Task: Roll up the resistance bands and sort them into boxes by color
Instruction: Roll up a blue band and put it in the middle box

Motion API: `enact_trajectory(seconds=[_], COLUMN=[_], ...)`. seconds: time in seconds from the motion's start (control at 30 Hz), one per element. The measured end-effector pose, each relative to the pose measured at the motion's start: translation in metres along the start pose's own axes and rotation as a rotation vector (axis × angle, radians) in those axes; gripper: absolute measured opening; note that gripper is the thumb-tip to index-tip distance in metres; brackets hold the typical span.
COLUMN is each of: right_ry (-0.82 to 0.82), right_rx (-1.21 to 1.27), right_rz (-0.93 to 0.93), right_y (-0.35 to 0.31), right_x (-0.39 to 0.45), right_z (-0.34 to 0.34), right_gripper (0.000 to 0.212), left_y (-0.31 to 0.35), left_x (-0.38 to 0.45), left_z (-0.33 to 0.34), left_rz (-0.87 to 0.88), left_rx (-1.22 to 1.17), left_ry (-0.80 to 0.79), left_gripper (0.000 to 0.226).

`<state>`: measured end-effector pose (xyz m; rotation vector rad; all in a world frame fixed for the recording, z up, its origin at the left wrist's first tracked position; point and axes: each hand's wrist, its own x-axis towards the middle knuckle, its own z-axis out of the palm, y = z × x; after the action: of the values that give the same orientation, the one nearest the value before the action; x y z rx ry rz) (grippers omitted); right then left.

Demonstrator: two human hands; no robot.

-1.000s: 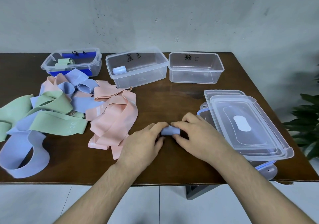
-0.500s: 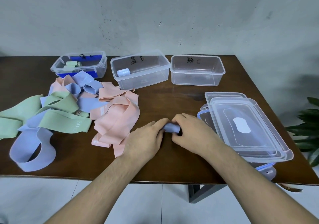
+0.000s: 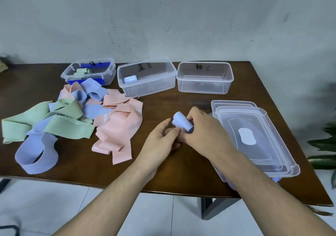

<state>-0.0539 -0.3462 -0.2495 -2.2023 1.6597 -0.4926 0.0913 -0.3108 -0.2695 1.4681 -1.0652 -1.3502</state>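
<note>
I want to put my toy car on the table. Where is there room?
Bare wood shows in front of the two right-hand boxes, between the pink bands and the stacked lids, behind the hands. The table's near edge is also bare. The left side is crowded with bands.

The right hand covers the near end of the blue roll, so how its fingers lie under it cannot be told. The right forearm hides the near-left corner of the lid stack at the counter's right edge. A plant is cut off by the right border. The left box's label is too blurred to read, and pink bands partly bury blue ones.
</note>
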Motion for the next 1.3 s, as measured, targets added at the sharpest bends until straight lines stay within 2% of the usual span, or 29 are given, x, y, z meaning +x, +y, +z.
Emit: enact_trajectory(seconds=[0.17, 0.27, 0.4, 0.5, 0.57, 0.67, 0.83, 0.93, 1.07, 1.17, 1.3], right_ry=[-0.001, -0.018, -0.079, -0.047, 0.014, 0.007, -0.026, -0.06, -0.046, -0.016, 0.073], right_rx=[0.057, 0.091, 0.149, 0.157, 0.16, 0.171, 0.163, 0.154, 0.11, 0.104, 0.114], right_rz=[-0.088, -0.132, -0.159, -0.183, -0.206, -0.21, -0.212, -0.136, -0.137, -0.09, -0.052], right_y=[0.001, 0.001, 0.001, 0.001, -0.002, -0.012, -0.03, -0.044, -0.065, -0.082, -0.101], right_x=[-0.003, -0.002, 0.002, 0.01, 0.017, 0.032, 0.059, 0.078, 0.1, 0.119, 0.145], right_z=[-0.009, -0.012, -0.013, -0.01, -0.007, -0.006, -0.007, -0.01, -0.006, 0.001, 0.012], right_gripper=[0.037, 0.036, 0.038, 0.045, 0.058, 0.075, 0.074, 0.078, 0.066, 0.063, 0.066], left_y=[0.018, 0.022, 0.023, 0.025, 0.028, 0.037, 0.054, 0.064, 0.072, 0.072, 0.078], left_x=[-0.005, -0.005, 0.001, 0.008, 0.013, 0.023, 0.041, 0.052, 0.071, 0.088, 0.11], left_z=[0.019, 0.025, 0.019, 0.01, 0.004, -0.008, -0.036, -0.054, -0.082, -0.105, -0.132], left_rz=[-0.098, -0.086, -0.123, -0.12, -0.094, -0.077, -0.066, -0.039, -0.026, 0.018, 0.04], left_rx=[-0.372, -0.407, -0.474, -0.416, -0.354, -0.284, -0.259, -0.199, -0.151, -0.081, 0.001], left_ry=[-0.013, 0.005, 0.06, 0.103, 0.093, 0.055, -0.016, -0.054, -0.094, -0.126, -0.136], left_gripper=[0.039, 0.026, 0.024, 0.024, 0.023, 0.022, 0.016, 0.016, 0.015, 0.02, 0.041])
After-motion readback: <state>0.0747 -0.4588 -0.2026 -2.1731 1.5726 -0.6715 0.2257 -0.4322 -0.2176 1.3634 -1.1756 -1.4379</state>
